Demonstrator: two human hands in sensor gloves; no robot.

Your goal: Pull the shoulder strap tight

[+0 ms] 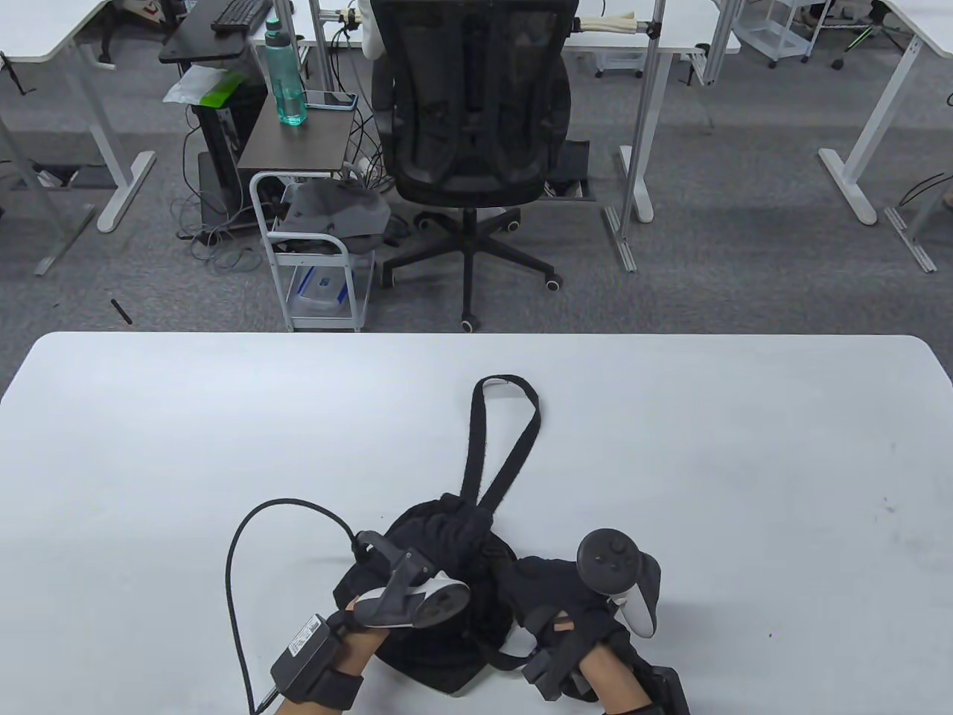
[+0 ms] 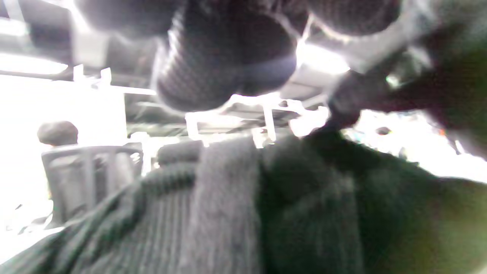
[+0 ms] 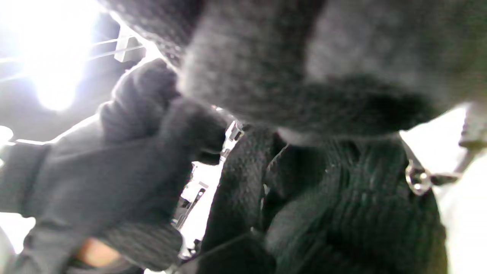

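A black fabric bag (image 1: 439, 536) lies crumpled on the white table (image 1: 223, 417) near the front edge. Its black shoulder strap (image 1: 514, 447) runs away from it in a long flat loop. My left hand (image 1: 387, 581) rests on the bag's left side, its fingers hidden under the tracker. In the right wrist view the left hand (image 3: 152, 133) is curled in a fist on the bag's fabric beside a metal buckle (image 3: 232, 133). My right hand (image 1: 547, 588) lies on the bag's right side. Its fingers (image 3: 304, 76) press onto the bag (image 3: 361, 209), their grip blurred. The left wrist view shows ribbed fabric (image 2: 228, 213).
A black cable (image 1: 238, 536) loops from my left wrist over the table to the left of the bag. Beyond the table's far edge stand an office chair (image 1: 476, 112) and a white cart (image 1: 313, 253). A metal ring (image 3: 416, 179) hangs at the bag's side.
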